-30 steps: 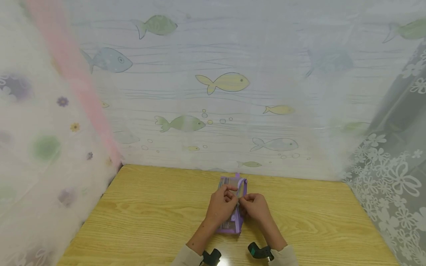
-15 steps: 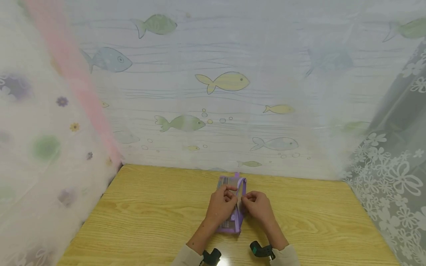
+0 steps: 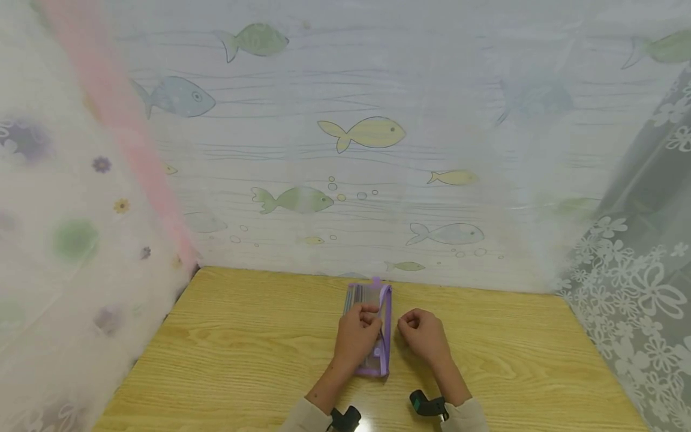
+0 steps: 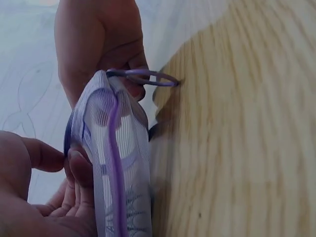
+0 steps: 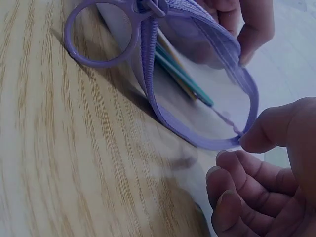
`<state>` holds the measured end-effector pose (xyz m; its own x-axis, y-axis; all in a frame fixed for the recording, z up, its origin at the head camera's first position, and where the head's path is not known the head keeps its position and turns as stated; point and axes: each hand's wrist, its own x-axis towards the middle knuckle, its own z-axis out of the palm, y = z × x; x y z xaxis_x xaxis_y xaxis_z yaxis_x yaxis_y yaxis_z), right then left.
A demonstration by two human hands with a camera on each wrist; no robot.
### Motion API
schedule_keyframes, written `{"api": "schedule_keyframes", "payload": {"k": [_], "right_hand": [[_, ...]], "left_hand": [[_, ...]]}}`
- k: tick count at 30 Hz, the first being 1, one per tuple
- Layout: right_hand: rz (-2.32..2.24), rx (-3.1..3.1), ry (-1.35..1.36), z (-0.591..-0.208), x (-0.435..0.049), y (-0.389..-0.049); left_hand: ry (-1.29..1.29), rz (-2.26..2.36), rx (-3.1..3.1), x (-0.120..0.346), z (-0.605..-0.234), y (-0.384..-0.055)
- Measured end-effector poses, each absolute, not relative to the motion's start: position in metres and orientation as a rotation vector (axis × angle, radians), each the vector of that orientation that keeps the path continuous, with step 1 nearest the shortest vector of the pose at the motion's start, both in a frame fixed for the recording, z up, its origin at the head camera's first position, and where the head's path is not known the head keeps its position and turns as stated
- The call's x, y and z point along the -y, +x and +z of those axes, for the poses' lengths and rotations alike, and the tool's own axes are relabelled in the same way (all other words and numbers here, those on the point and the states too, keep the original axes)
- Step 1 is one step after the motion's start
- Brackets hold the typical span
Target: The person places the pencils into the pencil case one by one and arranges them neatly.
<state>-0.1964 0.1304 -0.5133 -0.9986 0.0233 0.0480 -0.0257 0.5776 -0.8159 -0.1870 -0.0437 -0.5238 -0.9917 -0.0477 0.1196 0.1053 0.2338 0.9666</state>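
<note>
A see-through pencil case (image 3: 384, 360) with purple trim lies on the table, its purple zipper (image 5: 154, 94) undone along the side facing right. Through that gap, the right wrist view shows a teal stick (image 5: 182, 79) and a yellowish one, like pens or pencils. My left hand (image 3: 357, 336) grips the case's upper edge between thumb and fingers. My right hand (image 3: 426, 336) is just right of the case, fingers loosely bent, nothing between thumb and fingertips; in its wrist view the thumb overlaps the zipper's end. A large purple pull ring (image 5: 101, 64) hangs at the zipper's other end.
The wood-grain table (image 3: 243, 336) reaches back to a fish-print curtain (image 3: 302, 150). Flower-patterned sheets hang on the left (image 3: 75, 240) and right (image 3: 642, 294). Dark wrist cameras (image 3: 345, 418) sit on both wrists.
My right hand has drawn away to the right from the case's edge. The pencil case has shifted slightly left and swung a little, with my left hand still gripping it.
</note>
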Motion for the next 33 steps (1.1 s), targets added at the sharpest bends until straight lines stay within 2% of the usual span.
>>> {"api": "schedule_keyframes", "payload": {"k": [7,18,33], "right_hand": [[1.364,2.750,0.013,-0.515,-0.133,-0.198],[1.198,2.767,0.099,-0.522,-0.140,-0.200],[1.166,2.777,0.107,-0.523,-0.142,-0.200]], "left_hand": [[0.074,-1.704,2.418,0.036,-0.525,-0.184],[-0.081,-1.553,2.413,0.031,-0.527,-0.180],[-0.095,-1.524,2.442,0.028,-0.530,-0.181]]}}
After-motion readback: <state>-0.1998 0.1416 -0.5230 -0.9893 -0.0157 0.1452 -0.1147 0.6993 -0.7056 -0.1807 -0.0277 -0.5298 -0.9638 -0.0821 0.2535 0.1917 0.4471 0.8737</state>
